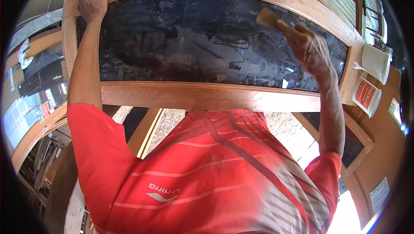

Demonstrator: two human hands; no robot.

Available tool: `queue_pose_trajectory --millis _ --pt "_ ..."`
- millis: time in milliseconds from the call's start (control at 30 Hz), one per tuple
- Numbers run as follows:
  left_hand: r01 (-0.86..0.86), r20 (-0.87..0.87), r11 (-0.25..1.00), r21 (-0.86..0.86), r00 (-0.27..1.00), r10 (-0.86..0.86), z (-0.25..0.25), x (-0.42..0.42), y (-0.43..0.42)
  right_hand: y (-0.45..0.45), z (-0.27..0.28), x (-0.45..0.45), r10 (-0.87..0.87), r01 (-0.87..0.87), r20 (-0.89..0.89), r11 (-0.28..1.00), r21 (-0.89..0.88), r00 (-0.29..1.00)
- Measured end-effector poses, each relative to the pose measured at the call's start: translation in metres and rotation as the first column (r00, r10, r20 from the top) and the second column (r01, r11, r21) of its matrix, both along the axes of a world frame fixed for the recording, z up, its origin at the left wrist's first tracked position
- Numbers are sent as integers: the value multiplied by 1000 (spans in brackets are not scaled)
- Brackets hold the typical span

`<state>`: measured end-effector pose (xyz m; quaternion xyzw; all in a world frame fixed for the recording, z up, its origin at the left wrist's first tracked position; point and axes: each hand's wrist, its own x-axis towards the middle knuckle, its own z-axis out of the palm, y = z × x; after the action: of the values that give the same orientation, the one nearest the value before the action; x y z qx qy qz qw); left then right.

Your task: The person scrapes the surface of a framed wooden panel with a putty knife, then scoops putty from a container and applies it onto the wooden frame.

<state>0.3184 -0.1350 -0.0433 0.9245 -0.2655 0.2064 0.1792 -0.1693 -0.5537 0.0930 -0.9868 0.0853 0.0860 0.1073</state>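
Observation:
A wooden frame with a dark, glossy, scuffed panel set into it lies across in front of me. At its upper left corner my left hand is closed on the wood, fingers bent over the rail. Over the right part of the panel, my right hand pinches a small flat brown piece, possibly folded sandpaper or a scraper. Its far end is over the dark surface near the top rail; whether it touches cannot be made out. Faint smears and pale reflections show on the panel.
To the right stand a white tub with a red label and an open whitish container, with a small white tool beside them. Another framed panel lies at the left. Scrap wood is piled lower left.

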Motion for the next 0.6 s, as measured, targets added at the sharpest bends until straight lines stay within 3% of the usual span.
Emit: queue_pose_trajectory --millis 167,400,500,533,600 --pt "-19 -33 1000 11 999 19 -3 6 0 5 -7 33 65 -63 40 997 -37 997" --pt "-33 -2 999 37 999 33 -4 6 0 0 -25 38 102 -105 41 992 69 994" --pt "49 1 999 2 999 -49 -11 14 6 12 -35 63 184 -197 114 973 119 976" --pt "58 1 998 -1 998 -58 -12 15 4 13 -20 67 160 -158 -11 983 94 987" --pt "64 -5 998 -4 998 -64 -12 15 7 -22 -37 46 179 -182 34 976 116 983"
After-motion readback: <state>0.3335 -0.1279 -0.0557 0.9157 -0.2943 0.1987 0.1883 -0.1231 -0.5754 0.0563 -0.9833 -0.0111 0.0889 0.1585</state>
